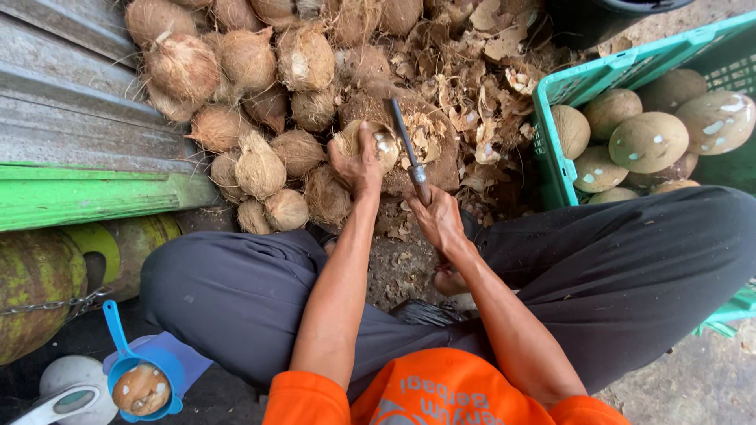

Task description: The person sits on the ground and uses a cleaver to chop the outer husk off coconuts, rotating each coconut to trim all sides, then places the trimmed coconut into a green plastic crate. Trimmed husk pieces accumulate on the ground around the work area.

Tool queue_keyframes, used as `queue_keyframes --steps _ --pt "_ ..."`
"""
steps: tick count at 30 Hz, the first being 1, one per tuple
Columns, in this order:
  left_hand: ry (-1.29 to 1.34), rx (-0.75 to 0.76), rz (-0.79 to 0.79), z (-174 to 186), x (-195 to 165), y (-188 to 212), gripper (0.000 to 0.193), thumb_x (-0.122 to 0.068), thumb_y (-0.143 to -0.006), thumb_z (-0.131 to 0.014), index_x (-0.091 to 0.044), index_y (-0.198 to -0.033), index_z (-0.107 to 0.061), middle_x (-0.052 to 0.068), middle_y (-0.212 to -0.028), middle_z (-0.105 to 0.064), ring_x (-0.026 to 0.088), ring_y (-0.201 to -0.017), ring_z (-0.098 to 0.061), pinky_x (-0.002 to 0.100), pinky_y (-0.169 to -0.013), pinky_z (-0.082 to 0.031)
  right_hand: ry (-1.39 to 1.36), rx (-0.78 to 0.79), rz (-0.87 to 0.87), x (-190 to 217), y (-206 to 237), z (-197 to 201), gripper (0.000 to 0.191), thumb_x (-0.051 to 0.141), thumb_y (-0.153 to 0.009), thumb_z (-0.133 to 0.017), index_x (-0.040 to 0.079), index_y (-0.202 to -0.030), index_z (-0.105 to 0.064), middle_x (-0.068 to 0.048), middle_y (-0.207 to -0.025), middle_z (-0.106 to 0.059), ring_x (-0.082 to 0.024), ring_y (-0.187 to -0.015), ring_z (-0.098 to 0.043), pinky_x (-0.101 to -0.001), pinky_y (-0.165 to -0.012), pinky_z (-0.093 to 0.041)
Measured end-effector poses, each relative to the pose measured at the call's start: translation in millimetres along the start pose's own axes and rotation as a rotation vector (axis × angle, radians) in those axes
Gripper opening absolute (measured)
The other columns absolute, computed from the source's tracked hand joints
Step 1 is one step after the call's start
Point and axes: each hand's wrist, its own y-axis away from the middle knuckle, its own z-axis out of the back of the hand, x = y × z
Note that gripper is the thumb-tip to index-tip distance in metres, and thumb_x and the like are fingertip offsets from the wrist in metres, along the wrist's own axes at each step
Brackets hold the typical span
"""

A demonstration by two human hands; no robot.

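My left hand (356,164) grips a brown, fibrous coconut (379,140) with pale patches, pressing it against a mound of husk scraps. My right hand (435,216) is closed on the handle of a long dark blade (402,135), whose metal lies against the coconut's right side. Both arms reach forward between my knees, which are in dark trousers. A heap of hairy unpeeled coconuts (244,71) lies just beyond and left of my left hand.
A green plastic crate (555,153) at the right holds several peeled pale coconuts (648,142). Husk scraps (480,86) cover the ground ahead. A green wooden ledge (94,197) and a gas cylinder (35,291) stand left. A blue scoop (130,366) holds a coconut piece.
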Motion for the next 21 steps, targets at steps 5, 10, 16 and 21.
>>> queue_keyframes --steps 5,10,16,21 --pt "-0.013 -0.045 -0.061 -4 3 3 0.090 -0.063 -0.084 -0.072 -0.004 -0.145 -0.045 0.025 -0.149 -0.045 0.035 -0.129 -0.055 0.051 -0.091 -0.053 -0.053 -0.139 0.163 2 5 -1 0.036 0.032 -0.099 -0.064 0.002 -0.081 -0.056 -0.008 -0.058 -0.053 -0.015 -0.051 -0.046 -0.0342 -0.049 -0.042" --pt "0.224 -0.005 -0.025 -5 4 5 0.089 -0.060 -0.079 -0.076 0.003 -0.136 -0.050 0.026 -0.123 -0.068 0.036 -0.098 -0.072 0.048 -0.070 -0.064 -0.018 0.127 -0.185 -15 -14 4 0.030 0.024 -0.098 -0.059 0.004 -0.077 -0.057 -0.006 -0.060 -0.055 -0.016 -0.050 -0.052 -0.0380 -0.045 -0.042" --pt "0.092 -0.069 -0.137 -12 17 0 0.099 -0.067 -0.081 -0.074 -0.001 -0.148 -0.043 0.024 -0.126 -0.061 0.038 -0.102 -0.067 0.050 -0.075 -0.059 0.096 -0.049 0.017 -24 -13 -3 0.037 0.029 -0.100 -0.069 -0.001 -0.081 -0.058 -0.006 -0.061 -0.050 -0.017 -0.056 -0.049 -0.0371 -0.052 -0.044" --pt "-0.074 -0.118 -0.190 -10 18 4 0.094 -0.066 -0.086 -0.075 -0.004 -0.150 -0.045 0.026 -0.142 -0.054 0.040 -0.126 -0.060 0.059 -0.090 -0.052 -0.100 -0.015 -0.131 -27 -15 -10 0.023 0.026 -0.098 -0.062 0.007 -0.084 -0.063 -0.002 -0.066 -0.061 -0.016 -0.053 -0.053 -0.0387 -0.049 -0.048"
